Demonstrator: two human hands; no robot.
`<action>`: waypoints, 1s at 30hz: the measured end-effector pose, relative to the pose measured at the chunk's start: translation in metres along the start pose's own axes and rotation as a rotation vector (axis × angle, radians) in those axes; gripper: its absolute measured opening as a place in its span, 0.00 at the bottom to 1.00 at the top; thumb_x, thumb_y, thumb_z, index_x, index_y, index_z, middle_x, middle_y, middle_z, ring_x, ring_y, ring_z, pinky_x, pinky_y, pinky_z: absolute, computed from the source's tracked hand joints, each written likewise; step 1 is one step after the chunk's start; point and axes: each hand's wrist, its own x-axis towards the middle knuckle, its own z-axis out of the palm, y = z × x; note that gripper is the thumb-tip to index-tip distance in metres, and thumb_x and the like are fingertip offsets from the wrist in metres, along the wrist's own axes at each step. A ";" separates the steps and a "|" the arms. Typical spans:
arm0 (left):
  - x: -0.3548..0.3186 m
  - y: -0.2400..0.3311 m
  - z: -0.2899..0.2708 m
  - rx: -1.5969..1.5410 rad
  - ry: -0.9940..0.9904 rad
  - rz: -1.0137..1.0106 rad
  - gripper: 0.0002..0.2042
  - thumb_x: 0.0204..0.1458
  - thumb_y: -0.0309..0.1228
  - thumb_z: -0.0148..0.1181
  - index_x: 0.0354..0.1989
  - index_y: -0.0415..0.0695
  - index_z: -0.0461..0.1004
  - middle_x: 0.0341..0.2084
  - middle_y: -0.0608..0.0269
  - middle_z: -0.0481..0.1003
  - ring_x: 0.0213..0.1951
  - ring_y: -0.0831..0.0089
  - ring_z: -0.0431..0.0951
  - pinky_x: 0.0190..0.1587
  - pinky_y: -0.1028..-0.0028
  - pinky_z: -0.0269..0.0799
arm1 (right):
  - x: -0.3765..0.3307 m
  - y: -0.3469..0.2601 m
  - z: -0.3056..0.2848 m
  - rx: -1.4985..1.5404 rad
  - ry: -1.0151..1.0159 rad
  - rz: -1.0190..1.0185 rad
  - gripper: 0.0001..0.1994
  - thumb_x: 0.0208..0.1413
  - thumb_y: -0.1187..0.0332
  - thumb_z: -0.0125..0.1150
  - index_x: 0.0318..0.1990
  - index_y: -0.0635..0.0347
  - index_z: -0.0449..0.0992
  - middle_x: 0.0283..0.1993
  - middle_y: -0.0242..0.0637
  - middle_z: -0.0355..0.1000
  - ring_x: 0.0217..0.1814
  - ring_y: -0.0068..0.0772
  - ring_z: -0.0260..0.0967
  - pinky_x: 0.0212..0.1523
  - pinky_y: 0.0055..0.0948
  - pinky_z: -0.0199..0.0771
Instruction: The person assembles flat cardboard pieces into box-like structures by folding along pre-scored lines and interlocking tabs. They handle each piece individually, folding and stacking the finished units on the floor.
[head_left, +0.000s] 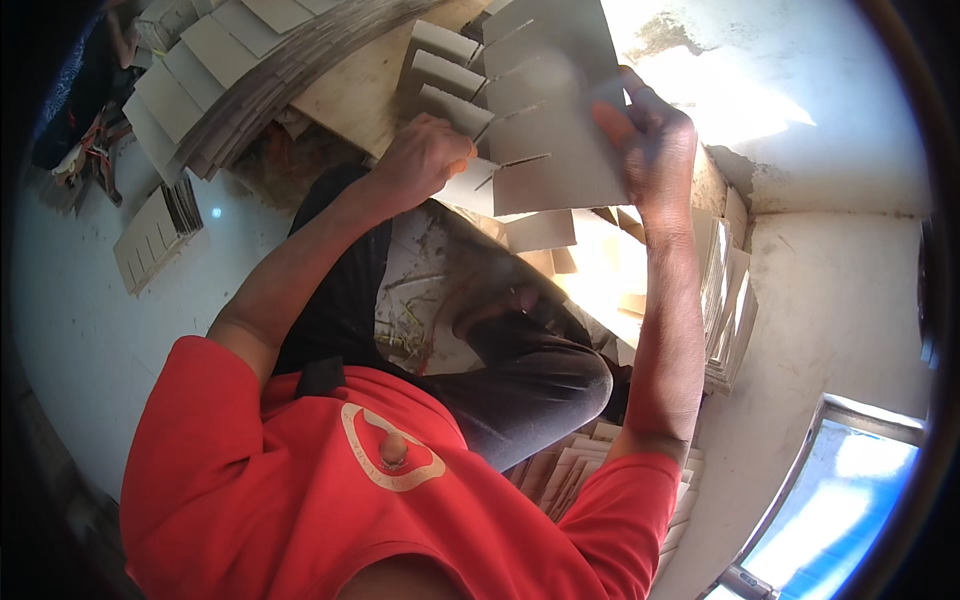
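A wide slotted cardboard sheet stands tilted in front of me, with slits cut in from its left edge. My right hand grips it by the right edge, the orange-covered thumb lying across its face. Several narrower cardboard strips meet the sheet along the slits and stick out to the left. At the nearest strip, my left hand is closed in a pinch, with orange on its thumb too. The fingertips of my right hand are hidden behind the sheet.
Overlapping cardboard sheets form a long stack at upper left, near another person's arm. A bundle of slotted pieces rests on the floor. Loose cardboard pieces lie below the sheet; more stacks stand by the right wall and my knee.
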 end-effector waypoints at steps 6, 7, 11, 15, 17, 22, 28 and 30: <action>0.002 -0.006 0.005 -0.061 -0.002 0.001 0.03 0.43 0.24 0.61 0.27 0.40 0.76 0.21 0.61 0.74 0.28 0.61 0.72 0.39 0.66 0.66 | 0.003 -0.016 0.000 -0.038 -0.028 0.132 0.14 0.50 0.85 0.55 0.46 0.72 0.75 0.39 0.53 0.77 0.39 0.28 0.77 0.39 0.26 0.75; 0.002 -0.007 0.006 -0.076 -0.009 -0.006 0.03 0.43 0.24 0.61 0.27 0.40 0.76 0.21 0.61 0.74 0.28 0.61 0.72 0.39 0.66 0.66 | 0.003 -0.014 0.002 -0.055 -0.032 0.079 0.14 0.50 0.85 0.56 0.46 0.72 0.75 0.38 0.53 0.77 0.38 0.26 0.76 0.38 0.26 0.75; 0.003 -0.005 0.005 -0.076 -0.008 -0.006 0.03 0.43 0.23 0.61 0.27 0.40 0.76 0.21 0.61 0.74 0.28 0.62 0.72 0.39 0.66 0.66 | 0.001 0.006 0.013 -0.004 -0.012 -0.056 0.08 0.48 0.84 0.60 0.38 0.73 0.75 0.41 0.56 0.75 0.38 0.23 0.76 0.36 0.26 0.74; 0.003 -0.006 0.006 -0.076 -0.005 -0.010 0.04 0.42 0.23 0.62 0.28 0.40 0.77 0.21 0.61 0.74 0.29 0.62 0.73 0.39 0.66 0.66 | 0.005 0.000 0.020 0.023 -0.141 0.007 0.04 0.48 0.83 0.61 0.32 0.73 0.72 0.45 0.57 0.72 0.39 0.35 0.77 0.35 0.29 0.75; 0.001 -0.010 0.006 -0.077 0.004 -0.016 0.04 0.42 0.23 0.62 0.28 0.40 0.77 0.20 0.61 0.74 0.29 0.62 0.73 0.38 0.66 0.66 | 0.006 -0.005 0.031 -0.003 -0.176 -0.019 0.04 0.48 0.84 0.60 0.32 0.73 0.72 0.41 0.49 0.73 0.36 0.32 0.72 0.35 0.26 0.73; 0.005 -0.005 0.007 -0.115 0.001 -0.039 0.02 0.42 0.23 0.57 0.25 0.40 0.75 0.20 0.58 0.73 0.28 0.60 0.73 0.39 0.64 0.65 | -0.003 0.013 0.056 -0.001 -0.170 -0.089 0.03 0.50 0.81 0.61 0.31 0.70 0.72 0.25 0.44 0.71 0.27 0.22 0.55 0.31 0.22 0.66; 0.007 -0.004 0.006 -0.090 0.015 -0.030 0.02 0.44 0.23 0.57 0.25 0.39 0.75 0.20 0.58 0.74 0.29 0.60 0.74 0.39 0.65 0.66 | 0.001 0.016 0.066 -0.076 -0.239 -0.085 0.04 0.51 0.79 0.59 0.29 0.69 0.71 0.26 0.54 0.68 0.24 0.35 0.56 0.31 0.28 0.69; 0.007 -0.007 0.008 -0.092 0.010 -0.036 0.03 0.42 0.23 0.61 0.27 0.40 0.76 0.20 0.59 0.74 0.29 0.61 0.73 0.38 0.65 0.66 | 0.002 0.023 0.073 -0.151 -0.277 -0.138 0.04 0.52 0.78 0.57 0.29 0.69 0.70 0.26 0.55 0.68 0.24 0.41 0.62 0.32 0.33 0.71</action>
